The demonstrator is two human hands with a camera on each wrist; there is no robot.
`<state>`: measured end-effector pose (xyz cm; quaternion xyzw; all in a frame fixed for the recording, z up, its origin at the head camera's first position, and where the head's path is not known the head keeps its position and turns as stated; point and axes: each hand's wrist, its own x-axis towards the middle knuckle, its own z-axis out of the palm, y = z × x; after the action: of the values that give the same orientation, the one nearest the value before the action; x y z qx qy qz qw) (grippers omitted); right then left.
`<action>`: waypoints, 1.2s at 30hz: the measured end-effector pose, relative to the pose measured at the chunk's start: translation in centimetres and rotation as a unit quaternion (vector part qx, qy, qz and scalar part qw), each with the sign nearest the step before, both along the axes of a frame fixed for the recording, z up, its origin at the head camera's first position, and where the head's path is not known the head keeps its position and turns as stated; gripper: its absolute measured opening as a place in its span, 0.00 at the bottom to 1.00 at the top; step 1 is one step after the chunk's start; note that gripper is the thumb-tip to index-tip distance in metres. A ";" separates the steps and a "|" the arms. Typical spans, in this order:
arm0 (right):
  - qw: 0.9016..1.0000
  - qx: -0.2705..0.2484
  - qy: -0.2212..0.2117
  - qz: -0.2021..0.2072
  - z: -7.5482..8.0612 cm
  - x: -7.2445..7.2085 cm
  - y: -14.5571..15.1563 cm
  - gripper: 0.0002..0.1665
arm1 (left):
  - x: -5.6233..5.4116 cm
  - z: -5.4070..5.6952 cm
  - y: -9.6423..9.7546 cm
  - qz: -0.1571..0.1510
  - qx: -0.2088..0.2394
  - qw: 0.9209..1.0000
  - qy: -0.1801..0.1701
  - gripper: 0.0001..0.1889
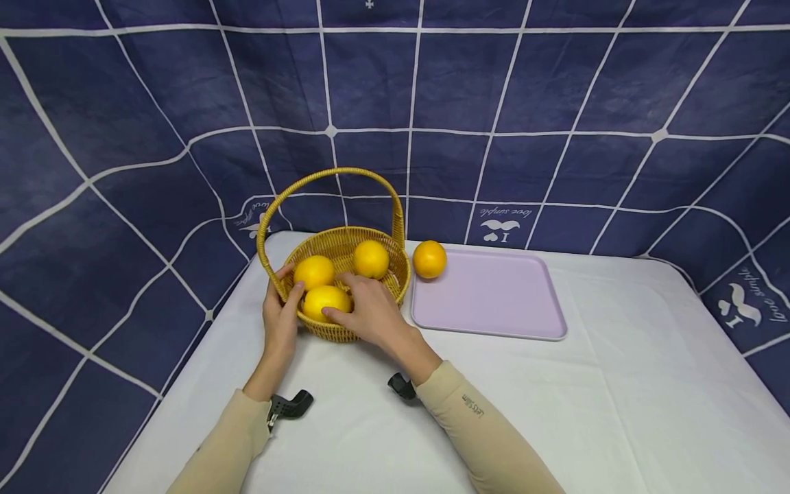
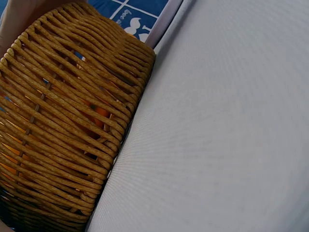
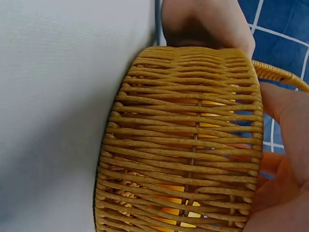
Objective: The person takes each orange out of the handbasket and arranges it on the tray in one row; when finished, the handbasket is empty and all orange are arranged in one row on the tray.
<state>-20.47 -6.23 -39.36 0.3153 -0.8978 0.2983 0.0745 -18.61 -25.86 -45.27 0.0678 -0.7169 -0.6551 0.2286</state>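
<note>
Wicker basket point(image 1: 330, 333): stands upright on the white surface point(image 1: 524, 398), its arched handle point(image 1: 345, 171) raised. Contents, read from the basket's centre in the head view: near orange point(image 1: 321, 302) at 7 o'clock, left orange point(image 1: 315, 271) at about 10 o'clock, far orange point(image 1: 371, 259) at 1 o'clock.

Left hand point(image 1: 280, 321): grips the basket's rim and wall at 8 o'clock, thumb at the rim beside the near orange; whether the thumb touches that fruit cannot be determined.

Right hand point(image 1: 373, 312): reaches over the rim at 5 o'clock and grips the near orange, thumb on its near side; the fingertips are partly hidden.

Lilac tray point(image 1: 494, 291): lies flat at 3 o'clock from the basket, just beside it. Outer orange point(image 1: 430, 259) sits at the tray's 10 o'clock corner.

Both wrist views show the woven wall at close range, with orange and yellow patches visible through gaps. Beige sleeves point(image 1: 487, 425) cover both forearms. A navy cloth point(image 1: 457, 82) with white grid lines hangs at 12 o'clock, behind the surface.
</note>
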 end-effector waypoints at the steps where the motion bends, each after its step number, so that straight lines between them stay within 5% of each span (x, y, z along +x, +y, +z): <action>1: 1.000 0.000 0.001 0.004 0.0 0.0 0.0 0.37 | 0.0 0.0 0.0 0.000 0.001 1.000 0.000 0.26; 8: 0.999 0.028 -0.010 0.012 -0.1 -0.1 -0.2 0.35 | 0.0 -0.1 0.0 0.001 0.004 1.000 -0.004 0.26; 24: 0.988 0.087 -0.121 0.037 0.8 -1.5 -1.7 0.43 | -0.1 0.0 -0.2 -0.001 0.009 1.000 0.008 0.26; 36: 0.995 0.061 -0.082 0.015 0.5 -1.5 -1.1 0.44 | 0.0 -0.1 0.0 0.007 -0.003 1.000 0.006 0.26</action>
<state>-21.94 -7.33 -38.91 0.3075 -0.9124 0.2691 -0.0234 -18.65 -25.87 -45.34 0.0683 -0.7167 -0.6520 0.2380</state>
